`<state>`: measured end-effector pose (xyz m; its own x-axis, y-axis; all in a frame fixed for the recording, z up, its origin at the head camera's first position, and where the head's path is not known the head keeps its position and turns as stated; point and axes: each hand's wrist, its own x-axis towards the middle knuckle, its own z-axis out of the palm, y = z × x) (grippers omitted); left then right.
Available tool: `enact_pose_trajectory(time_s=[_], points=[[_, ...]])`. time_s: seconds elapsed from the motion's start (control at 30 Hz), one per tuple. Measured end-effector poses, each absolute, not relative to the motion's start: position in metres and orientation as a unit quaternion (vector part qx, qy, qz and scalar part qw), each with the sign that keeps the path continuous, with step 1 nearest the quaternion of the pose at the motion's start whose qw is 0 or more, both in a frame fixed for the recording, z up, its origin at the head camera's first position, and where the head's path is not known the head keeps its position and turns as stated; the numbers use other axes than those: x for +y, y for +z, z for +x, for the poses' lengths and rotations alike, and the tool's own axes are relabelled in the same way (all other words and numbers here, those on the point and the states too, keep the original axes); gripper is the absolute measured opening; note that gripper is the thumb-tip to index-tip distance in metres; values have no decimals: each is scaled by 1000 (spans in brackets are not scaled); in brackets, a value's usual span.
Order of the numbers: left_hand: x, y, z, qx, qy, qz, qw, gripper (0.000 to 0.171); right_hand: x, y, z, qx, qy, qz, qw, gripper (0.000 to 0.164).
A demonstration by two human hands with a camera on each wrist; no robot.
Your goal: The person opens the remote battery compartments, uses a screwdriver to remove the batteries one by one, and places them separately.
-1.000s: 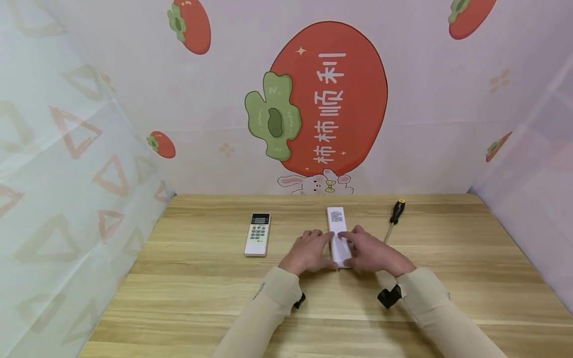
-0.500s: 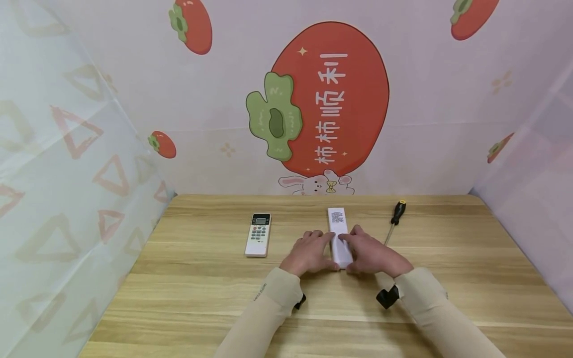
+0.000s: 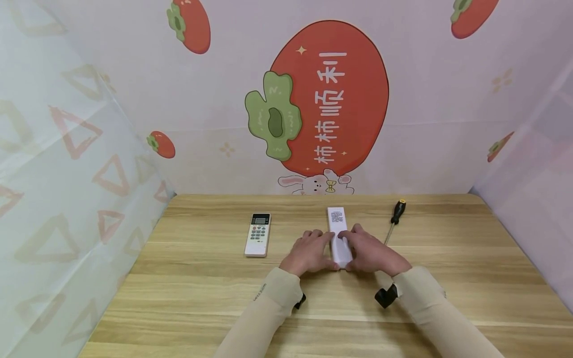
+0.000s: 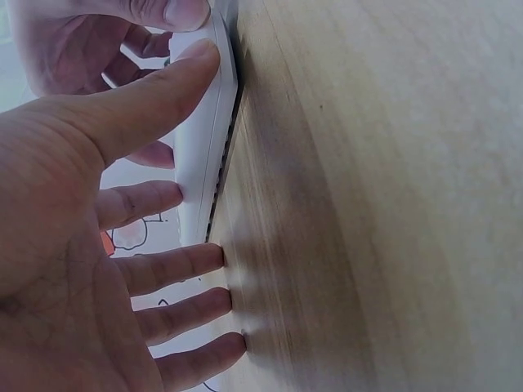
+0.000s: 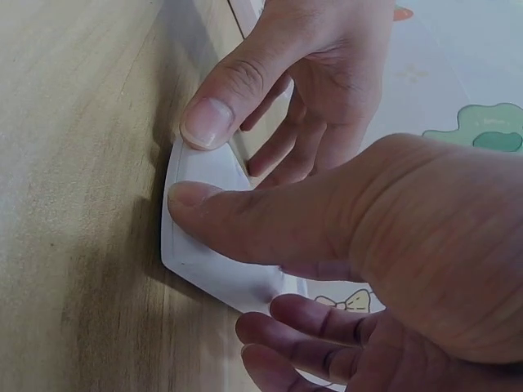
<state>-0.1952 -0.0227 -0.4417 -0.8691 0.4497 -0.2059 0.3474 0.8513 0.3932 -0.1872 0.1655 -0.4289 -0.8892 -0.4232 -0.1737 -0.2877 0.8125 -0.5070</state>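
A white remote control lies face down on the wooden table, its printed label showing at the far end. My left hand holds it from the left, thumb at the near end and index finger farther up. In the left wrist view the other fingers of this hand are spread, their tips on the table. From the right, my right hand holds the same remote control, its thumb pressing the near end beside the left thumb. The remote's keys are hidden underneath.
Left of the hands, a second white remote control lies face up with buttons and a small screen showing. A screwdriver with a black and yellow handle lies to the right, its shaft partly behind the right hand. A patterned cloth wall stands behind the table.
My right hand and wrist have shifted slightly left, its thumb now a little lower at the remote's near end. The left hand stays almost still; the other objects have not moved.
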Motion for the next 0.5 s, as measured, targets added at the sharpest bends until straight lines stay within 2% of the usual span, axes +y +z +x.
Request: enact_pose_trajectory(time_s=[0.5], points=[[-22, -442, -195, 951, 173, 205, 154, 84, 166, -430, -190, 938, -251, -198, 138, 75]])
